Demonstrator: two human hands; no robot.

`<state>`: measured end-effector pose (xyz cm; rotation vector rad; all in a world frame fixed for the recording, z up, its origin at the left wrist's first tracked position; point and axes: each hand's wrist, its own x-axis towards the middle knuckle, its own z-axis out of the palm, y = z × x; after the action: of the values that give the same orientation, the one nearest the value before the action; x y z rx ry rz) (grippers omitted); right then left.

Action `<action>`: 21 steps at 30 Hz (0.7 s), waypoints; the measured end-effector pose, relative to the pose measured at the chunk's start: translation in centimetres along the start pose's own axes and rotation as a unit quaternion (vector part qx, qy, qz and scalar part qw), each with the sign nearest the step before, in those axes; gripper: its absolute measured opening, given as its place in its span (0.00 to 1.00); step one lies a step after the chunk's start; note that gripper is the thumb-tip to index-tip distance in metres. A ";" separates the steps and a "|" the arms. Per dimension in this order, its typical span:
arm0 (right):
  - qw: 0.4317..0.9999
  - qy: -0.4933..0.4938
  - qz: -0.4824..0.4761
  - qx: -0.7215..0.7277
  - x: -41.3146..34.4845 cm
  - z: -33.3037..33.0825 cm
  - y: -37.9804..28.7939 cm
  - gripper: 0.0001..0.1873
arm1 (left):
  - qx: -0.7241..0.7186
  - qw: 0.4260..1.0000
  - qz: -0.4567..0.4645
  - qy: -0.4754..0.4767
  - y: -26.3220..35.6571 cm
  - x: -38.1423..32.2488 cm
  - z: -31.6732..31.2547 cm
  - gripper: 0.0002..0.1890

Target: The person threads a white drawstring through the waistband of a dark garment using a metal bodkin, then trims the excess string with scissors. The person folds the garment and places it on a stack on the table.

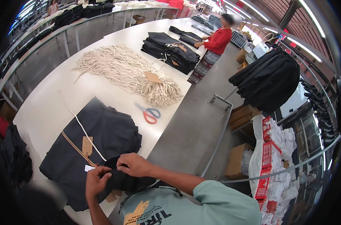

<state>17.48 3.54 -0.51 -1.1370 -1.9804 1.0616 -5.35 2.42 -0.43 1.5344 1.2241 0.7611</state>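
Note:
A dark garment lies in a stack at the near end of the white table. At its near edge, my left hand pinches the black cloth between thumb and fingers. Close by on the right, my right hand grips a bunched fold of the same cloth. A white cord stretches from this fold across the garment onto the table. Beside the cord lie a brown cardboard hang tag and a tan zipper or trim strip. A small white label shows by my left fingers.
Scissors with red and blue handles lie beyond the garment, near a large bundle of cream cords. Farther along are folded black garments and a person in red. Right stand a garment rack and red baskets.

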 end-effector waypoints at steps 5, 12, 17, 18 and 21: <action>0.998 0.049 -0.019 -0.027 -0.4 1.7 0.0 0.07 | 0.017 0.999 0.012 -0.047 -0.3 0.8 -0.5 0.03; 0.992 -0.111 0.020 -0.065 0.9 -1.0 -0.2 0.14 | 0.030 0.999 -0.037 -0.004 0.0 -0.7 -2.7 0.04; 0.973 -0.204 0.015 -0.104 1.4 -3.2 1.3 0.11 | 0.054 0.998 -0.037 -0.002 -0.7 -2.0 -3.6 0.04; 0.972 -0.202 -0.012 -0.119 1.4 -3.8 2.3 0.11 | 0.043 0.998 -0.036 0.012 -1.1 -2.4 -3.7 0.04; 0.972 -0.175 -0.064 -0.146 1.4 -4.3 3.6 0.10 | -0.006 0.997 -0.082 0.015 -1.6 -3.1 -4.2 0.03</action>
<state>21.79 7.35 -1.34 -1.0001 -2.5192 0.9750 -10.56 0.75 -0.33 1.3975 1.3464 0.6842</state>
